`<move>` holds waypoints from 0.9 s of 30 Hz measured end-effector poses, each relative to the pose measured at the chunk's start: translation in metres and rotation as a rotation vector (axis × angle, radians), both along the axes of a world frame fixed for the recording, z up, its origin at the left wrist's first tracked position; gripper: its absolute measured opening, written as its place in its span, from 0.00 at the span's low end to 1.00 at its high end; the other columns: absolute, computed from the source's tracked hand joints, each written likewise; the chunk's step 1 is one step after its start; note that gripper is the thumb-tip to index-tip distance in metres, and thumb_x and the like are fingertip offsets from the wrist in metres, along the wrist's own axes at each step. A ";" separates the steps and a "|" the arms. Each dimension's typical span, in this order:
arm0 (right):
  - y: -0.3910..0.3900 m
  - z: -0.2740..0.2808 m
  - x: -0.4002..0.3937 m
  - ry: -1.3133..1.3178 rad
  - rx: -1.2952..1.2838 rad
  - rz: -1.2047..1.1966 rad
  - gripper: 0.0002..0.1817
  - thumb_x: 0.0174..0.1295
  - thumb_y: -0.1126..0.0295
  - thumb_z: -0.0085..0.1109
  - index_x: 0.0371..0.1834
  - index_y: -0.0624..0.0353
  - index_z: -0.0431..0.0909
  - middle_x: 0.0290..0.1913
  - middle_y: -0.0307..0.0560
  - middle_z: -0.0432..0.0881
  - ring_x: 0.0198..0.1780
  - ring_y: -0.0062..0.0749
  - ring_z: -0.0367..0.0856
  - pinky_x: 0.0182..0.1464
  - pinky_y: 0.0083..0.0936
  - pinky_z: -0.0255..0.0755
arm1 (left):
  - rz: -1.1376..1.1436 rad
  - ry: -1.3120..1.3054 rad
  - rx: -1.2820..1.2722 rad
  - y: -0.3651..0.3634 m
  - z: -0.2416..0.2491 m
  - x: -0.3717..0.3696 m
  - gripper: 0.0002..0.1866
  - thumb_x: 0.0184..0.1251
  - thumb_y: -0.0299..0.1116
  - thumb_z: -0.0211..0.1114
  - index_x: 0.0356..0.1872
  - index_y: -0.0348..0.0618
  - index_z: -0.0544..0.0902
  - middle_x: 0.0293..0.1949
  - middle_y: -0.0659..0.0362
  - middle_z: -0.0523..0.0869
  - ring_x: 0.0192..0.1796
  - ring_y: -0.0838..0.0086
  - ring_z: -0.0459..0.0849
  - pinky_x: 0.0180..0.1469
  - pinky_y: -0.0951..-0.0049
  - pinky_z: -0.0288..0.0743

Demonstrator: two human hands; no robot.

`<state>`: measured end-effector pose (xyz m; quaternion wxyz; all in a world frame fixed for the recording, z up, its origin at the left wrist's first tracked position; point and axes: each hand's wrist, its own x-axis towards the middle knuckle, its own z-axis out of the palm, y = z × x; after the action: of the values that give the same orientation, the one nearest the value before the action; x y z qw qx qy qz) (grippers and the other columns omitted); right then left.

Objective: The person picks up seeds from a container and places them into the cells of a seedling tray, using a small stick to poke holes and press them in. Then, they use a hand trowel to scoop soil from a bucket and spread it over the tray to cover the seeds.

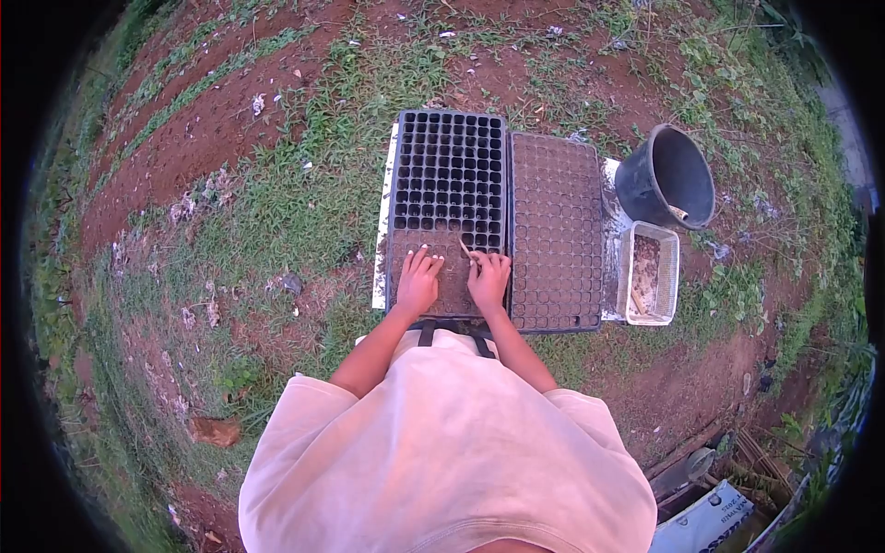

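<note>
Two trays side by side on the ground: black tray (449,166) with near rows packed with soil and far cells bare, second tray (557,230) to its right filled throughout. Left hand (419,281) laid flat on the soil at the near edge, fingers (422,259) spread and released, holding nothing. Right hand (489,276) just beside it, fingers curled near a thin stick (464,247); cannot tell whether pinched on it. Probably best to press evenly, palm level, working row by row without spilling across the rims. Hard to make out: soil depth in single cells, contents of the white basket (651,275) and bucket (667,177). Knees and near tray edge hidden under the shirt.
</note>
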<state>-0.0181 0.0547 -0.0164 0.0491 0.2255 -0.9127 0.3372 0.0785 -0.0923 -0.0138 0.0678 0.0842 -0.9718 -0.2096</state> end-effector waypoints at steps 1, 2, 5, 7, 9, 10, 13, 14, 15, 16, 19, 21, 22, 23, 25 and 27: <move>0.000 0.000 -0.001 0.001 0.001 -0.001 0.10 0.54 0.74 0.64 0.40 0.51 0.84 0.37 0.43 0.78 0.49 0.45 0.70 0.54 0.40 0.65 | 0.000 0.001 0.001 0.000 0.001 0.000 0.23 0.56 0.25 0.59 0.56 0.42 0.80 0.54 0.55 0.80 0.70 0.58 0.66 0.73 0.50 0.53; 0.000 0.001 -0.002 -0.009 -0.020 0.070 0.10 0.54 0.74 0.64 0.40 0.51 0.84 0.37 0.43 0.78 0.49 0.45 0.70 0.54 0.40 0.65 | -0.001 0.002 0.003 0.000 0.001 0.000 0.23 0.56 0.25 0.59 0.56 0.42 0.80 0.54 0.55 0.80 0.70 0.58 0.66 0.73 0.50 0.53; 0.000 0.001 -0.002 -0.020 -0.039 0.157 0.11 0.54 0.74 0.64 0.41 0.52 0.84 0.36 0.44 0.78 0.49 0.46 0.70 0.55 0.40 0.65 | -0.001 0.006 0.001 0.000 0.001 0.000 0.23 0.56 0.25 0.59 0.56 0.42 0.80 0.54 0.55 0.80 0.69 0.58 0.66 0.73 0.51 0.53; -0.001 -0.001 -0.003 -0.018 -0.042 0.174 0.11 0.53 0.75 0.65 0.41 0.53 0.84 0.36 0.44 0.79 0.49 0.46 0.70 0.55 0.40 0.65 | -0.007 0.007 0.012 -0.002 0.000 0.000 0.23 0.56 0.25 0.59 0.56 0.42 0.80 0.54 0.55 0.80 0.70 0.58 0.66 0.73 0.50 0.53; -0.002 -0.002 -0.005 0.006 -0.004 -0.004 0.12 0.53 0.75 0.65 0.41 0.54 0.84 0.36 0.44 0.79 0.49 0.46 0.70 0.55 0.39 0.65 | -0.010 0.005 0.007 -0.003 -0.001 0.000 0.23 0.56 0.24 0.59 0.56 0.43 0.80 0.54 0.56 0.80 0.70 0.58 0.65 0.73 0.50 0.53; -0.001 -0.002 -0.007 0.006 -0.005 -0.004 0.12 0.53 0.75 0.65 0.41 0.54 0.84 0.36 0.44 0.79 0.49 0.46 0.70 0.55 0.39 0.65 | -0.017 -0.001 0.005 -0.003 -0.002 0.000 0.23 0.55 0.24 0.60 0.56 0.43 0.80 0.54 0.56 0.80 0.70 0.58 0.65 0.73 0.49 0.52; -0.004 0.001 -0.010 0.011 -0.029 0.074 0.12 0.53 0.75 0.65 0.42 0.54 0.84 0.37 0.44 0.80 0.49 0.46 0.70 0.55 0.38 0.66 | -0.019 -0.012 -0.003 -0.003 -0.003 0.001 0.24 0.55 0.25 0.60 0.57 0.43 0.79 0.55 0.56 0.79 0.71 0.58 0.64 0.74 0.49 0.52; -0.005 0.003 -0.010 0.013 -0.028 0.067 0.12 0.53 0.75 0.65 0.42 0.54 0.84 0.37 0.44 0.80 0.49 0.46 0.70 0.55 0.38 0.66 | -0.025 -0.010 -0.002 -0.003 -0.003 0.000 0.24 0.55 0.25 0.60 0.57 0.43 0.79 0.55 0.56 0.79 0.71 0.58 0.64 0.74 0.49 0.52; -0.006 0.002 -0.010 -0.012 -0.023 0.098 0.12 0.53 0.75 0.65 0.42 0.54 0.84 0.37 0.44 0.80 0.49 0.46 0.70 0.55 0.38 0.66 | -0.022 -0.018 -0.004 -0.003 -0.002 0.000 0.25 0.55 0.25 0.60 0.58 0.44 0.79 0.55 0.56 0.79 0.71 0.58 0.64 0.74 0.48 0.52; -0.007 0.001 -0.010 -0.036 -0.018 0.131 0.12 0.53 0.75 0.65 0.42 0.54 0.84 0.37 0.44 0.80 0.49 0.46 0.70 0.55 0.37 0.66 | -0.016 -0.025 -0.006 -0.002 -0.002 0.000 0.25 0.55 0.25 0.61 0.58 0.44 0.78 0.55 0.56 0.79 0.71 0.58 0.64 0.74 0.48 0.51; -0.006 -0.001 -0.010 -0.030 -0.002 0.023 0.12 0.53 0.75 0.65 0.42 0.54 0.83 0.34 0.44 0.79 0.48 0.45 0.71 0.54 0.38 0.67 | -0.012 -0.058 -0.011 -0.001 0.001 0.000 0.25 0.56 0.25 0.60 0.59 0.45 0.78 0.56 0.57 0.78 0.72 0.59 0.63 0.74 0.47 0.50; -0.006 -0.001 -0.012 -0.030 0.007 -0.032 0.11 0.53 0.74 0.65 0.41 0.54 0.83 0.32 0.43 0.78 0.46 0.43 0.71 0.53 0.38 0.67 | -0.004 -0.056 -0.006 -0.001 0.001 0.000 0.26 0.55 0.25 0.60 0.59 0.45 0.78 0.56 0.57 0.78 0.72 0.59 0.62 0.74 0.47 0.50; -0.006 0.000 -0.013 -0.030 0.008 -0.025 0.11 0.53 0.74 0.65 0.41 0.54 0.83 0.32 0.43 0.78 0.46 0.43 0.71 0.53 0.38 0.67 | -0.004 -0.059 -0.002 0.000 0.001 0.001 0.26 0.55 0.24 0.59 0.59 0.46 0.78 0.57 0.57 0.77 0.73 0.59 0.62 0.74 0.46 0.50; -0.006 0.002 -0.014 -0.024 0.008 0.024 0.11 0.52 0.75 0.65 0.41 0.54 0.83 0.32 0.43 0.78 0.46 0.43 0.71 0.52 0.38 0.67 | 0.002 -0.060 -0.001 0.000 0.000 0.002 0.26 0.55 0.24 0.59 0.59 0.46 0.78 0.57 0.57 0.77 0.73 0.59 0.62 0.74 0.46 0.50; -0.007 0.002 -0.014 -0.017 0.009 0.077 0.12 0.52 0.75 0.65 0.41 0.54 0.83 0.32 0.42 0.78 0.46 0.43 0.71 0.52 0.38 0.67 | 0.004 -0.065 -0.010 0.002 0.000 0.002 0.26 0.55 0.24 0.59 0.60 0.46 0.78 0.57 0.57 0.77 0.73 0.59 0.61 0.74 0.46 0.49; -0.008 0.003 -0.014 -0.007 -0.072 0.181 0.12 0.52 0.75 0.65 0.41 0.54 0.83 0.33 0.42 0.78 0.46 0.43 0.71 0.52 0.38 0.67 | 0.006 -0.064 -0.009 0.002 0.000 0.002 0.27 0.55 0.24 0.59 0.60 0.46 0.77 0.57 0.58 0.77 0.73 0.59 0.61 0.74 0.46 0.49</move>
<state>-0.0324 0.0466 -0.0136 0.0233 0.3039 -0.8762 0.3735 0.0809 -0.0902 -0.0140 0.0375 0.0937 -0.9741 -0.2023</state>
